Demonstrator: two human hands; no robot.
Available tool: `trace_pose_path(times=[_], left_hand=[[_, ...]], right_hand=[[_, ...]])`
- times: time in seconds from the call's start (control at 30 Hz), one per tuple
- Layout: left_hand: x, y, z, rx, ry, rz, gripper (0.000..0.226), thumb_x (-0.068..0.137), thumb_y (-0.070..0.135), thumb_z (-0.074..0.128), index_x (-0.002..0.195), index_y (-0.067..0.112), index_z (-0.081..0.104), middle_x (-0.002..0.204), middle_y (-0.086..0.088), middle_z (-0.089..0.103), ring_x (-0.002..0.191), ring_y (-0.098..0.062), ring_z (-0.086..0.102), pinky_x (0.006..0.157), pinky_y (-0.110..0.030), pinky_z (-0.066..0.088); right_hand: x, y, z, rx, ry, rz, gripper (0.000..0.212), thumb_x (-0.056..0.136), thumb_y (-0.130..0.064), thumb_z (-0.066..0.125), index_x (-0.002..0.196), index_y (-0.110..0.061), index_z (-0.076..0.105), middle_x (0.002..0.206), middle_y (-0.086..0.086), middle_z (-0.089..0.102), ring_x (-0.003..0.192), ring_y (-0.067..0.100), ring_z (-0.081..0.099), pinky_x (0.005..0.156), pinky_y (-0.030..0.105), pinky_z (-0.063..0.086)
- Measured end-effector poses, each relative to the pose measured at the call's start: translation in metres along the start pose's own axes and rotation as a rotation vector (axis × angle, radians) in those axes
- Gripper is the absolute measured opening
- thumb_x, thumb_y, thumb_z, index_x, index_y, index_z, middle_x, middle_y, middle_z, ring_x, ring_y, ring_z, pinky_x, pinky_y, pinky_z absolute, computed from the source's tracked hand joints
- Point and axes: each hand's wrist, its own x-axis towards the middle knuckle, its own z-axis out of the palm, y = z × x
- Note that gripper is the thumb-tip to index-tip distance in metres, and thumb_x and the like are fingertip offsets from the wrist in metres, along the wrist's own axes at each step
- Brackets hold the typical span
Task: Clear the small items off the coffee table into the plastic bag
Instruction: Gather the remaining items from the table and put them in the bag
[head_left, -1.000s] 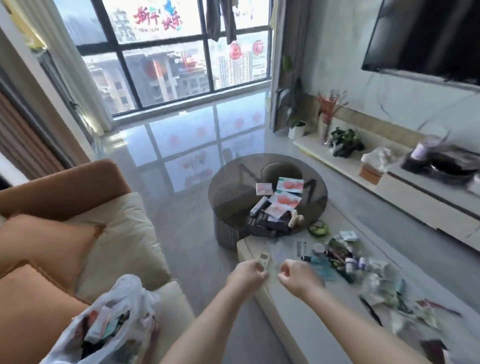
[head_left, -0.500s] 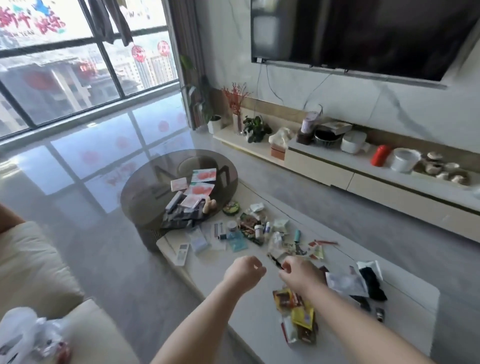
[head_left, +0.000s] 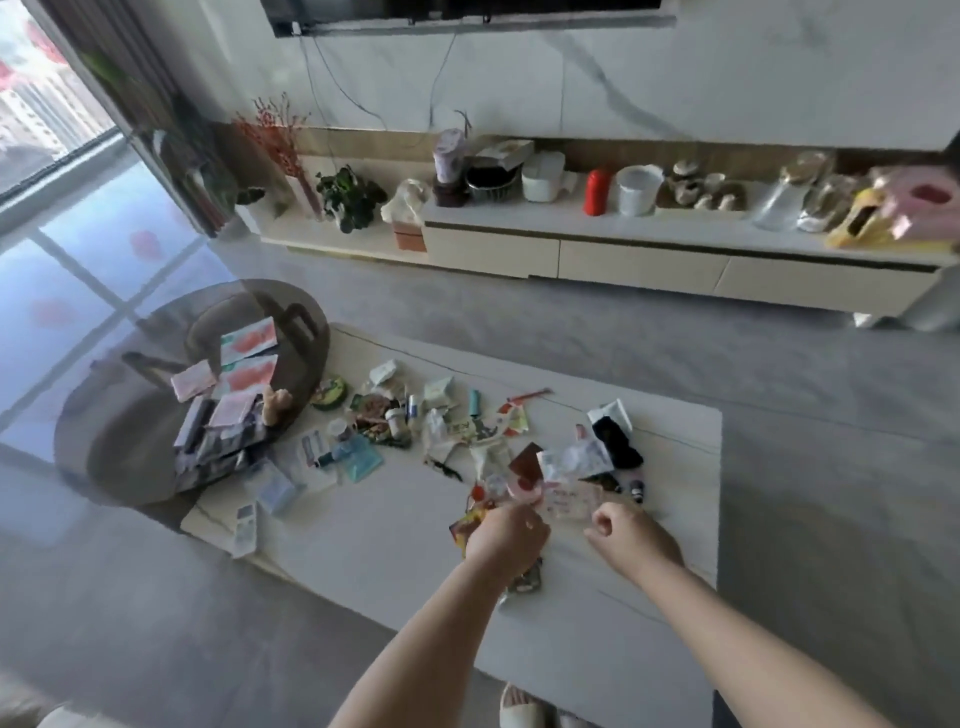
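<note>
Hovering over glossy white coffee table (head_left: 363, 545): left hand (head_left: 506, 535) pinching crinkly pink packet (head_left: 563, 499); right hand (head_left: 631, 532) curled, empty.

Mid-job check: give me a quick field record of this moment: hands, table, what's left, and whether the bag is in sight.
left hand: fingers curled, over the packets at the near edge of the pile; grip unclear
right hand: fingers curled, nothing visibly held, beside a pale flat packet
coffee table: white top, still littered
small items: sachets, little bottles and wrappers scattered across the far half
remote control: at the table's left end
round glass table: holds cards and boxes
plastic bag: not in view
</note>
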Motion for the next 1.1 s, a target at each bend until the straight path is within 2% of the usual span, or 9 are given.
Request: trace_pose_path(times=[0.13,0.2,0.3,0.47,0.57,0.67,0.77,0.93,1.1], left_hand=[[0.036,0.004,0.020,0.041,-0.074,0.048,0.024,0.088,0.034,0.050,0.098,0.026,0.069,0.104,-0.001,0.070,0.095,-0.022,0.065,0.079,-0.030,0.053],[0.056,0.002,0.031,0.039,-0.092,0.048,0.025,0.090,0.035,0.051,0.103,0.024,0.068,0.106,-0.001,0.069,0.095,-0.022,0.066,0.077,-0.028,0.053],[0.087,0.001,0.045,0.024,-0.127,0.044,0.026,0.091,0.032,0.049,0.106,0.019,0.067,0.108,-0.002,0.069,0.096,-0.022,0.067,0.080,-0.026,0.053],[0.131,-0.003,0.070,0.038,-0.110,0.034,0.026,0.090,0.032,0.049,0.106,0.024,0.068,0.110,-0.001,0.069,0.094,-0.022,0.066,0.081,-0.029,0.055],[0.164,-0.005,0.089,0.061,-0.093,0.033,0.029,0.091,0.031,0.050,0.115,0.024,0.065,0.117,-0.003,0.067,0.103,-0.022,0.063,0.085,-0.028,0.051],[0.201,-0.007,0.112,0.074,-0.067,0.061,0.034,0.093,0.031,0.051,0.124,0.021,0.060,0.126,-0.002,0.062,0.112,-0.020,0.059,0.094,-0.029,0.048],[0.241,-0.011,0.136,0.080,-0.033,0.070,0.037,0.092,0.033,0.054,0.127,0.021,0.058,0.133,0.000,0.056,0.120,-0.020,0.052,0.099,-0.035,0.046],[0.298,-0.025,0.175,0.165,0.043,0.074,0.041,0.091,0.036,0.056,0.130,0.025,0.055,0.135,0.002,0.052,0.127,-0.020,0.040,0.102,-0.036,0.039],[0.329,-0.040,0.198,0.251,0.128,0.053,0.047,0.089,0.039,0.058,0.135,0.029,0.049,0.138,0.004,0.046,0.133,-0.021,0.030,0.108,-0.038,0.027]], right_hand=[[0.016,0.030,0.006,0.071,0.008,0.118,0.014,0.086,-0.029,0.053,0.073,-0.024,0.049,0.109,0.008,0.055,0.092,0.022,0.054,0.066,0.027,0.035],[0.025,0.043,0.012,0.103,0.010,0.176,0.014,0.086,-0.030,0.053,0.075,-0.021,0.051,0.098,0.005,0.061,0.086,0.024,0.058,0.064,0.027,0.038],[0.041,0.063,0.024,0.161,0.011,0.258,0.024,0.084,-0.030,0.054,0.065,-0.021,0.041,0.074,-0.004,0.054,0.078,0.023,0.055,0.066,0.028,0.042],[0.079,0.090,0.046,0.209,-0.003,0.343,0.024,0.083,-0.033,0.053,0.068,-0.020,0.038,0.082,-0.003,0.057,0.074,0.020,0.048,0.062,0.028,0.037],[0.111,0.106,0.062,0.193,-0.046,0.339,0.011,0.087,-0.036,0.051,0.086,-0.025,0.054,0.098,-0.002,0.061,0.088,0.021,0.055,0.069,0.029,0.043],[0.148,0.125,0.082,0.178,-0.059,0.334,0.038,0.092,-0.039,0.051,0.125,-0.021,0.052,0.126,-0.003,0.055,0.113,0.017,0.054,0.079,0.027,0.041],[0.185,0.142,0.103,0.147,-0.034,0.320,0.040,0.093,-0.037,0.051,0.129,-0.020,0.048,0.127,0.002,0.053,0.112,0.021,0.054,0.081,0.029,0.046],[0.234,0.166,0.137,0.134,-0.003,0.367,0.037,0.093,-0.034,0.049,0.128,-0.023,0.045,0.114,0.005,0.048,0.097,0.023,0.057,0.073,0.031,0.047],[0.266,0.176,0.163,0.110,0.051,0.428,0.044,0.093,-0.039,0.049,0.131,-0.018,0.042,0.126,0.011,0.046,0.105,0.031,0.058,0.075,0.035,0.048]])
